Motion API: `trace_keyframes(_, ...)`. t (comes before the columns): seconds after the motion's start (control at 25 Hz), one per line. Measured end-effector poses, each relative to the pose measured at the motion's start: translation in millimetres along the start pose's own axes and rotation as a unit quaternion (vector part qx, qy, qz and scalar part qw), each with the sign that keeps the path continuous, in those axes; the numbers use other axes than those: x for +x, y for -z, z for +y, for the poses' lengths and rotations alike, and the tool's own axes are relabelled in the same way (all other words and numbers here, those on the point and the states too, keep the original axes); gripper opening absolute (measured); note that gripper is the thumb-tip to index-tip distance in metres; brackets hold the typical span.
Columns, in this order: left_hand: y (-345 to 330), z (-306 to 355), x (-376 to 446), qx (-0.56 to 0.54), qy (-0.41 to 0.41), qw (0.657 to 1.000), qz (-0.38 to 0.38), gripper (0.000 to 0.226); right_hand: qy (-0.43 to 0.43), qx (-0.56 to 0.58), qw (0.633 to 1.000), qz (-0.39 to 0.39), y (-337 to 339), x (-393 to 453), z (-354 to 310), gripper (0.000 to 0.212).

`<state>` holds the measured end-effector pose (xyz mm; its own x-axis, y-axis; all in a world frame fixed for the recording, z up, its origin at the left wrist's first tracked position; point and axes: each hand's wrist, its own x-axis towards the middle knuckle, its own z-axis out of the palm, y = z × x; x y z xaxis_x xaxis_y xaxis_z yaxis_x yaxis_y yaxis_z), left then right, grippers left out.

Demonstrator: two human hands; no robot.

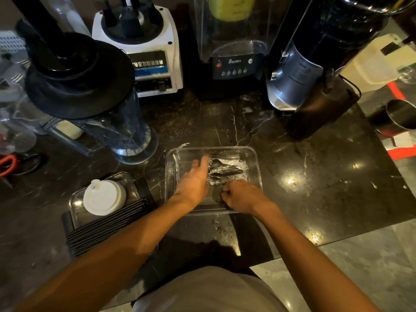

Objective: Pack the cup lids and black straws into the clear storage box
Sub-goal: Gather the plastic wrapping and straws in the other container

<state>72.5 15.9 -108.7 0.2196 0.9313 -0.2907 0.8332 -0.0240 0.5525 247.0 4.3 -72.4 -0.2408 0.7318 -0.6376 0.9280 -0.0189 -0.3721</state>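
A clear storage box [255, 163] sits on the dark marble counter in front of me. Inside it lies a clear-wrapped bundle of black cutlery [227, 171], a fork visible at its far end. My left hand [193, 181] reaches into the box with fingers stretched flat beside the bundle. My right hand [239, 195] is inside the box's near right part, fingers curled on the near end of the wrapped bundle. To the left, a stack of white cup lids [103, 197] rests on a clear box lid [126, 183]. Black straws [108, 224] lie in a row below them.
A blender jug with a black lid [90, 93] stands at left. A white blender base [148, 48], a black blender [234, 64] and a dark juicer [315, 70] line the back. Orange scissors [9, 163] lie far left. A steel cup [400, 115] stands at right.
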Motion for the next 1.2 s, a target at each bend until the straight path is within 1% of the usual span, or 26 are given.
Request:
trace_keyframes(0.08, 0, 1, 3, 0.067, -0.035, 0.997, -0.019, 0.094, 0.0, 0.001, 1.0, -0.003, 1, -2, 0, 0.02)
trace_keyframes(0.2, 3, 1, 7, 0.098, -0.037, 0.994, -0.036, 0.084, -0.007, -0.004, 1.0, 0.009, 3, -7, -3, 0.019)
trace_keyframes(0.28, 3, 2, 8, 0.094, -0.041, 0.995, -0.022, 0.077, -0.01, -0.003, 1.0, 0.02, 4, -9, -4, 0.017)
trace_keyframes(0.36, 1, 2, 7, 0.083, -0.043, 0.996, -0.006, 0.075, -0.009, 0.004, 1.0, 0.017, 4, -10, -5, 0.015)
trace_keyframes(0.48, -1, -2, 4, 0.066, -0.04, 0.997, 0.0, 0.081, -0.007, 0.001, 1.0, 0.014, 4, -10, -5, 0.013)
trace_keyframes(0.56, 0, -4, 2, 0.065, -0.039, 0.997, 0.008, 0.082, -0.006, -0.008, 1.0, 0.019, 5, -11, -6, 0.015)
trace_keyframes(0.64, 0, -5, 1, 0.066, -0.037, 0.997, 0.019, 0.074, -0.003, -0.02, 0.999, 0.027, 6, -11, -7, 0.017)
trace_keyframes(0.76, -1, -3, -2, 0.056, -0.047, 0.997, 0.025, 0.056, -0.007, -0.03, 0.999, 0.02, 7, -11, -7, 0.022)
trace_keyframes(0.84, -1, -2, -2, 0.047, -0.045, 0.997, 0.029, 0.051, -0.007, -0.04, 0.999, 0.017, 8, -11, -7, 0.025)
trace_keyframes(1.0, -2, 1, 4, 0.027, -0.03, 0.998, 0.047, 0.052, -0.012, -0.037, 0.999, 0.032, 10, -9, -8, 0.03)
trace_keyframes(1.2, -4, 3, 1, 0.006, -0.023, 0.999, 0.038, 0.053, -0.007, -0.039, 0.999, 0.023, 9, -11, -7, 0.03)
